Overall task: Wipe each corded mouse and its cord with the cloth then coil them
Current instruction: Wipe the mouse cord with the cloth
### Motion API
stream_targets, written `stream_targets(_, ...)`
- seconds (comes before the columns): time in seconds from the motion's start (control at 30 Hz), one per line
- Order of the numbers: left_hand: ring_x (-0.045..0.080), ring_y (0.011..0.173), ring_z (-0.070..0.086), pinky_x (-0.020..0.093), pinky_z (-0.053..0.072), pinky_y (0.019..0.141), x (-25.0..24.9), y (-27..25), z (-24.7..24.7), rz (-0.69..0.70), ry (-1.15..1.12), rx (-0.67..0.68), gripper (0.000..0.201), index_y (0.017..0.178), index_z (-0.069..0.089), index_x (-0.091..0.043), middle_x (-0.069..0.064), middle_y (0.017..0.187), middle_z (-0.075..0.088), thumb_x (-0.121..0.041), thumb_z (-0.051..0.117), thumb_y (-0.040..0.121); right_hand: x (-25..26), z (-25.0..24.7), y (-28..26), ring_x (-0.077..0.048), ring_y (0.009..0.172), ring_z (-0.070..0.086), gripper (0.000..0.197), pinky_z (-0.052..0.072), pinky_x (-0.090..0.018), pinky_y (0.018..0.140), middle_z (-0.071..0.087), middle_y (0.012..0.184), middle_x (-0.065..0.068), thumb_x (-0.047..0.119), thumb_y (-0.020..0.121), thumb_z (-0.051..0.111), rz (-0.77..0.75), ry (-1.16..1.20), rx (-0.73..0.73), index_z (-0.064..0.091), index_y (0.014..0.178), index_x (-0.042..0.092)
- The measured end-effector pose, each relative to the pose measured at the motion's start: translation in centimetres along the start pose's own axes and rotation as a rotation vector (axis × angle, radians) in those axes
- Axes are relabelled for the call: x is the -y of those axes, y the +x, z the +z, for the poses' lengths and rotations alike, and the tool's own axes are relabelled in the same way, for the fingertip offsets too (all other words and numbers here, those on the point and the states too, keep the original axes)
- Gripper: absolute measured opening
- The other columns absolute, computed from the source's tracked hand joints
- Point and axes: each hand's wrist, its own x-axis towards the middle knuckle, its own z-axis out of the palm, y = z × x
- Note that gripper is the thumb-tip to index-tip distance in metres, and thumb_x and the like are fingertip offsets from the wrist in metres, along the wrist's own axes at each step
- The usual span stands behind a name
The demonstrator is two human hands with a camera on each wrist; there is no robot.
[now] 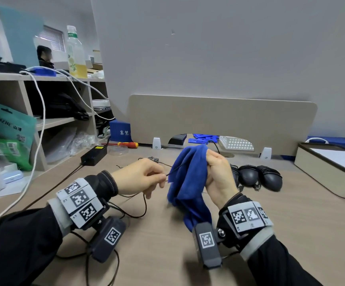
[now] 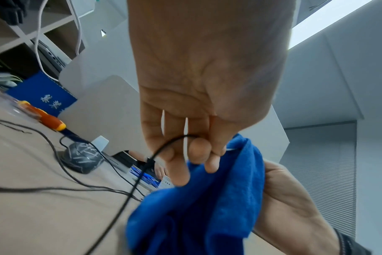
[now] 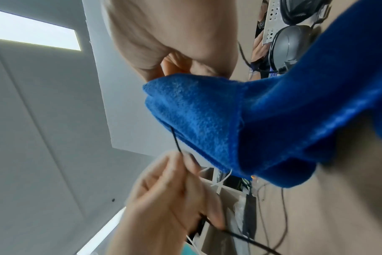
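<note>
My right hand (image 1: pixel 214 164) grips a folded blue cloth (image 1: pixel 188 180) above the middle of the desk. A thin black cord (image 1: pixel 145 205) comes out of the cloth's left edge. My left hand (image 1: pixel 164 178) pinches that cord between thumb and forefinger just beside the cloth (image 2: pixel 207 207). From there the cord (image 2: pixel 137 181) drops in loose loops onto the desk. A grey patterned mouse (image 2: pixel 81 160) lies further back on the desk. Two black mice (image 1: pixel 249 176) with wound cords sit to the right of my right hand.
A black power adapter (image 1: pixel 94 154) and a red and yellow screwdriver (image 1: pixel 127 144) lie at the back left. Cluttered shelves (image 1: pixel 43 120) with hanging white cables stand on the left. A beige tray (image 1: pixel 322 176) stands at the right, and a desk divider (image 1: pixel 219 124) runs along the back.
</note>
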Motion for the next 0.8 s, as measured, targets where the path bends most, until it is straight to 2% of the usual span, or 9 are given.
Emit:
stream_targets(0.1, 0.011, 0.060, 0.064, 0.024, 0.049, 0.064, 0.5, 0.0, 0.0, -0.067, 0.070, 0.071, 0.029, 0.083, 0.063, -0.010, -0.003, 0.057, 0.063, -0.018, 0.046, 0.104, -0.2, -0.3, 0.4, -0.015, 0.059, 0.056, 0.028, 0.048, -0.023, 0.053, 0.058, 0.065, -0.003, 0.003, 0.100, 0.048, -0.009, -0.010, -0.056, 0.062, 0.075, 0.007)
stream_targets(0.17, 0.006, 0.066, 0.063, 0.019, 0.047, 0.066, 0.2, 0.4, 0.2, -0.095, 0.097, 0.104, 0.028, 0.086, 0.067, -0.009, 0.002, 0.071, 0.072, -0.018, 0.047, 0.104, -1.0, -0.1, 0.6, -0.017, 0.065, 0.053, 0.027, 0.046, -0.025, 0.056, 0.056, 0.068, -0.003, 0.006, 0.100, 0.051, -0.012, -0.073, -0.067, 0.063, 0.075, 0.010)
stream_targets(0.23, 0.005, 0.071, 0.066, 0.012, 0.045, 0.065, -0.2, 1.0, 0.7, -0.082, 0.004, 0.038, 0.025, 0.088, 0.070, -0.006, 0.006, 0.081, 0.075, -0.016, 0.051, 0.102, -1.2, 0.0, 0.6, -0.013, 0.066, 0.055, 0.024, 0.048, -0.025, 0.057, 0.059, 0.070, -0.001, 0.010, 0.100, 0.054, -0.010, -0.078, -0.055, 0.066, 0.080, 0.011)
stream_targets(0.3, 0.007, 0.070, 0.067, 0.011, 0.045, 0.062, -1.0, 1.4, 1.5, -0.060, -0.170, -0.078, 0.019, 0.092, 0.069, -0.003, 0.006, 0.077, 0.074, -0.015, 0.056, 0.099, -1.1, 0.0, 0.6, -0.009, 0.062, 0.057, 0.028, 0.048, -0.021, 0.054, 0.062, 0.067, 0.003, 0.010, 0.101, 0.053, -0.014, -0.082, -0.049, 0.069, 0.078, 0.015)
stream_targets(0.37, 0.009, 0.065, 0.066, 0.014, 0.046, 0.060, -2.0, 2.1, 2.2, -0.029, -0.237, -0.154, 0.018, 0.093, 0.067, -0.001, 0.005, 0.070, 0.072, -0.016, 0.059, 0.098, -1.1, -0.1, 0.7, -0.009, 0.058, 0.053, 0.040, 0.045, -0.021, 0.052, 0.059, 0.062, 0.005, 0.008, 0.100, 0.052, -0.027, -0.125, -0.059, 0.068, 0.065, 0.020)
stream_targets(0.5, 0.014, 0.059, 0.061, 0.028, 0.051, 0.064, -2.8, 2.8, 3.1, 0.072, -0.129, -0.222, 0.020, 0.081, 0.067, -0.001, 0.004, 0.060, 0.068, -0.009, 0.056, 0.096, -1.0, -0.3, 0.4, -0.009, 0.053, 0.049, 0.044, 0.042, -0.019, 0.047, 0.055, 0.056, 0.005, 0.004, 0.099, 0.051, -0.019, -0.145, -0.084, 0.062, 0.058, 0.018)
stream_targets(0.57, 0.019, 0.060, 0.063, 0.032, 0.052, 0.068, -2.4, 2.7, 3.0, 0.095, -0.049, -0.259, 0.022, 0.075, 0.066, -0.007, 0.002, 0.058, 0.067, -0.009, 0.058, 0.095, -0.6, -0.6, 0.5, -0.008, 0.051, 0.052, 0.040, 0.043, -0.017, 0.046, 0.056, 0.056, 0.004, 0.002, 0.098, 0.050, -0.012, -0.094, -0.102, 0.062, 0.063, 0.014)
stream_targets(0.67, 0.012, 0.057, 0.059, 0.027, 0.047, 0.063, -1.5, 2.1, 2.7, 0.079, 0.110, -0.212, 0.028, 0.067, 0.061, -0.017, -0.001, 0.059, 0.068, -0.015, 0.059, 0.096, -0.2, -1.2, 0.7, -0.014, 0.062, 0.055, 0.026, 0.048, -0.022, 0.055, 0.059, 0.066, -0.002, 0.005, 0.097, 0.053, -0.022, -0.032, -0.125, 0.067, 0.075, 0.008)
stream_targets(0.8, 0.006, 0.054, 0.056, 0.026, 0.048, 0.062, 0.6, 0.8, 2.0, -0.012, 0.170, -0.101, 0.022, 0.076, 0.066, -0.013, 0.001, 0.059, 0.069, -0.017, 0.058, 0.097, 0.3, -1.7, 1.0, -0.014, 0.062, 0.056, 0.022, 0.048, -0.023, 0.056, 0.059, 0.068, -0.003, 0.008, 0.098, 0.055, -0.023, 0.028, -0.137, 0.067, 0.079, 0.007)
